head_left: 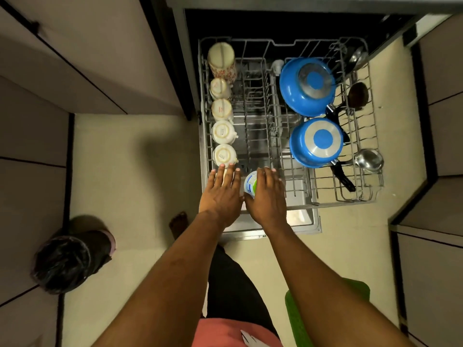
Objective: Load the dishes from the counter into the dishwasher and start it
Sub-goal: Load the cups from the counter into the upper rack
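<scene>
One pulled-out dishwasher rack (203,136) holds most of what can be counted. Along its nine o'clock edge stand five upturned vessels: one tall patterned mug (221,60) and four small cups (223,131). Toward three o'clock lie two blue pans (307,86), bottoms up. At the three o'clock edge are three ladles (368,160), two steel and one dark. At six o'clock is one white labelled bottle (250,184), between two hands: left hand (223,194) and right hand (269,196).

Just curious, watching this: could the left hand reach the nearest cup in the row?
Probably yes. The left hand lies open just in front of the nearest cup, its fingertips at the cup's near edge, with nothing between them.
</scene>
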The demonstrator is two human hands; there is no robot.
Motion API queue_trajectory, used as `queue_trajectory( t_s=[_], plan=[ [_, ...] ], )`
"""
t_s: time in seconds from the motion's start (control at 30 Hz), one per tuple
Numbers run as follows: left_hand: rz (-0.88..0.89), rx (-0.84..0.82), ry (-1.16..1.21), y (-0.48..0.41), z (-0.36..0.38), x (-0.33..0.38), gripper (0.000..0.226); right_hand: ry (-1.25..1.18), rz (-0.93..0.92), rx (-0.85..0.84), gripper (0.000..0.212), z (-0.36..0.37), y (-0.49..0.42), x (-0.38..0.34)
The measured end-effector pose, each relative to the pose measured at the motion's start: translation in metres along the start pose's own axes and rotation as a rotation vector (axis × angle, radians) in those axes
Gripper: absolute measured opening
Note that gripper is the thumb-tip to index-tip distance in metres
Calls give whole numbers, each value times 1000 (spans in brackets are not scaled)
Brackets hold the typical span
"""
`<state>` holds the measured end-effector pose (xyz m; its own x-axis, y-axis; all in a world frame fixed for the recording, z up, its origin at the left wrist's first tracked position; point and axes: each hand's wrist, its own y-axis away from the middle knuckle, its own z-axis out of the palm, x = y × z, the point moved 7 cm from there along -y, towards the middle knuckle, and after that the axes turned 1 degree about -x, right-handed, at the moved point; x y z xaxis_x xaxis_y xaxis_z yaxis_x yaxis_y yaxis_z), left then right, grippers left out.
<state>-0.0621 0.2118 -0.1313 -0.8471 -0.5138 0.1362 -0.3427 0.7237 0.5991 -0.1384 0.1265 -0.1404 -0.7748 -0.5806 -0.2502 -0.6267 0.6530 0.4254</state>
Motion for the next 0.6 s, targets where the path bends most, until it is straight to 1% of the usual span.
queue_trajectory(
  t_s=[0.13, 0.3, 0.47, 0.6],
  plan=[
    [-57, 30, 13, 20, -28, -21, 69, 17, -69, 30, 76, -33, 6, -27],
    [-142, 125, 39, 43, -77, -60, 70, 89, -175, 48, 73, -72, -1, -73],
    [-204, 251, 66, 55, -138, -105, 73, 94, -304, 74, 74, -108, -18, -142],
    [-236, 362, 84, 56, -198, -153, 79, 58, -409, 142, 74, -149, -42, -210]
  ],
)
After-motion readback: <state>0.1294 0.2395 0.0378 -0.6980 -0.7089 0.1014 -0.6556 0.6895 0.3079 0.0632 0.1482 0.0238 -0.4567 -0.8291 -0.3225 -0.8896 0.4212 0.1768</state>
